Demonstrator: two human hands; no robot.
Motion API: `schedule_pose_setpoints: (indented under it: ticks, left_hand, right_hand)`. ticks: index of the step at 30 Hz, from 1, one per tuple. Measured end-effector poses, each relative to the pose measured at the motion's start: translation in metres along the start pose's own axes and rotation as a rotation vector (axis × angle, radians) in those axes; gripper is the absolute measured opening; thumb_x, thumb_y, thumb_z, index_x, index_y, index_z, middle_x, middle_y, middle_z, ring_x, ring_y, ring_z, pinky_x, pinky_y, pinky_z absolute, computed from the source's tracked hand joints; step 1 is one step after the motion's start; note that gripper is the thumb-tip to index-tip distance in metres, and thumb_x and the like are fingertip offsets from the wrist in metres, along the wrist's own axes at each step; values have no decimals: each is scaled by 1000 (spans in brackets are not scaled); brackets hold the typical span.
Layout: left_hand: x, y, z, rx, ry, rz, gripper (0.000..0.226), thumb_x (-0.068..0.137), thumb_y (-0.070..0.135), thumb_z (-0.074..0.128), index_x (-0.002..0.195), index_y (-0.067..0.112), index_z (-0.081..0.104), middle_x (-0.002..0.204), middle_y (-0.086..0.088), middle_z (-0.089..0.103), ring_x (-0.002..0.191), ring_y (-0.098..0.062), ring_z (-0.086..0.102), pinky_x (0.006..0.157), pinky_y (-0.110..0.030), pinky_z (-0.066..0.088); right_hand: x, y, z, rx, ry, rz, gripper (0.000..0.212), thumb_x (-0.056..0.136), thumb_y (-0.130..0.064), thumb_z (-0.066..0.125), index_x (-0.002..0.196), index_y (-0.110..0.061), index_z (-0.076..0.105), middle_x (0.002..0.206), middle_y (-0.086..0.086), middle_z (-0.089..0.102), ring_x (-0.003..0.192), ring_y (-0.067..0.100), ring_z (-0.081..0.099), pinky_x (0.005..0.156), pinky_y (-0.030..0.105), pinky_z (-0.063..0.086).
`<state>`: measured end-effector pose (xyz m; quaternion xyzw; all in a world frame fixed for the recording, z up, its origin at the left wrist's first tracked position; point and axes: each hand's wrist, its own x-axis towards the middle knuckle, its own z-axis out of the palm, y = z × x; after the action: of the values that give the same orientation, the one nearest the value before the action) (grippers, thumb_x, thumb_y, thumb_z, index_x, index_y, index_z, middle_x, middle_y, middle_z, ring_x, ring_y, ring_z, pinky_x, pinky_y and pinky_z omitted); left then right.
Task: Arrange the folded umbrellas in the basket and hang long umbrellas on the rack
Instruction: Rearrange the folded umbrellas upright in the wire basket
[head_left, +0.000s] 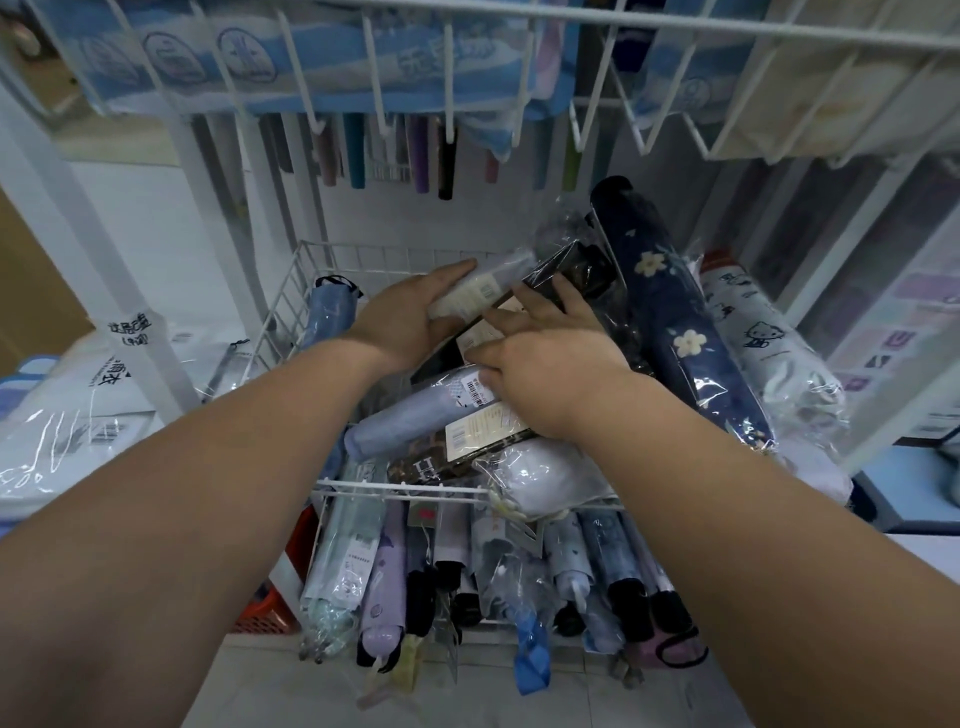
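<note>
A white wire basket (405, 486) holds several folded umbrellas in clear plastic sleeves. My left hand (410, 317) grips a pale grey folded umbrella (483, 288) near the back of the basket. My right hand (545, 358) lies flat with spread fingers on a black wrapped umbrella (582, 273). Beneath my hands lie a light blue umbrella (410, 415) and a dark patterned one (467, 447). A navy flowered umbrella (675, 322) and a white cartoon-cat umbrella (769, 343) lean at the right. Long umbrellas (358, 150) hang from the white rack (447, 67) behind.
A lower wire shelf (519, 621) carries a row of folded umbrellas pointing toward me. Wire bins overhead (779, 93) hold packaged goods. Plastic-wrapped packs (67, 415) sit at the left, an orange crate (265, 608) below. A white upright post (104, 249) stands at the left.
</note>
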<state>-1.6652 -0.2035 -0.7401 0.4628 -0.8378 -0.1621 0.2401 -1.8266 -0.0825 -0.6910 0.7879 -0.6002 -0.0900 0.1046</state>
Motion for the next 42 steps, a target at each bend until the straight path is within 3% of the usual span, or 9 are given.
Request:
schedule_pose_setpoints:
  ticks: [8, 14, 17, 21, 24, 27, 30, 35, 42]
  left_hand:
    - [1, 4, 0, 15, 18, 35, 69, 93, 31, 68, 153, 36, 35, 132, -17, 59, 118, -35, 58, 100, -43, 48]
    - [-5, 25, -22, 54, 199, 81, 65, 95, 36, 66, 153, 40, 36, 121, -13, 57, 113, -32, 55, 96, -40, 47]
    - [-10, 36, -42, 139, 157, 31, 67, 95, 38, 66, 153, 44, 34, 128, -11, 56, 117, -30, 54, 98, -35, 46]
    - [-33, 27, -55, 203, 83, -92, 70, 94, 39, 66, 153, 42, 30, 138, -11, 57, 119, -33, 58, 101, -42, 48]
    - [-51, 12, -60, 115, 128, -197, 70, 95, 33, 66, 154, 39, 30, 145, -6, 56, 124, -31, 58, 100, -33, 47]
    - [-64, 2, -62, -1, 224, -240, 67, 94, 29, 68, 153, 35, 35, 149, 1, 53, 130, -26, 55, 98, -24, 40]
    - [-74, -3, -58, -62, 248, -270, 68, 92, 29, 71, 151, 37, 39, 148, 2, 55, 127, -25, 57, 101, -25, 44]
    - [-79, -8, -50, -109, 255, -331, 65, 90, 31, 72, 148, 40, 43, 143, -2, 58, 119, -26, 61, 96, -26, 49]
    - [-76, -4, -47, -183, 258, -374, 64, 91, 30, 71, 148, 41, 43, 144, 2, 57, 121, -23, 60, 93, -21, 45]
  right_hand:
    - [2, 3, 5, 21, 4, 18, 41, 107, -45, 30, 147, -51, 38, 168, -6, 16, 156, 26, -2, 122, 54, -12]
    - [0, 2, 2, 30, 5, 15, 41, 107, -44, 31, 146, -50, 41, 168, -7, 18, 156, 25, -3, 122, 55, -13]
    - [1, -1, 0, -7, -4, 12, 41, 105, -40, 39, 145, -49, 43, 168, -5, 19, 156, 28, 0, 122, 58, -11]
    - [9, -7, -5, -51, -37, -48, 54, 97, -65, 36, 147, -46, 43, 165, 2, 27, 154, 35, 5, 118, 66, -11]
    - [23, -21, -5, -147, -120, -137, 72, 85, -80, 36, 149, -47, 37, 163, 4, 30, 153, 41, 6, 115, 70, -10]
    - [39, -32, -4, -184, -186, -163, 72, 84, -83, 34, 147, -49, 39, 159, 5, 37, 151, 43, 14, 115, 70, -9]
    - [44, -30, -8, -177, -235, -150, 68, 86, -82, 33, 143, -46, 45, 146, 6, 49, 140, 40, 34, 116, 69, 0]
    - [45, -25, -12, -274, -154, -117, 73, 86, -81, 38, 139, -33, 54, 138, 11, 49, 127, 35, 44, 110, 55, 25]
    - [41, -11, -15, -272, -263, -67, 70, 80, -84, 41, 138, -44, 48, 132, 7, 53, 123, 35, 47, 108, 60, 26]
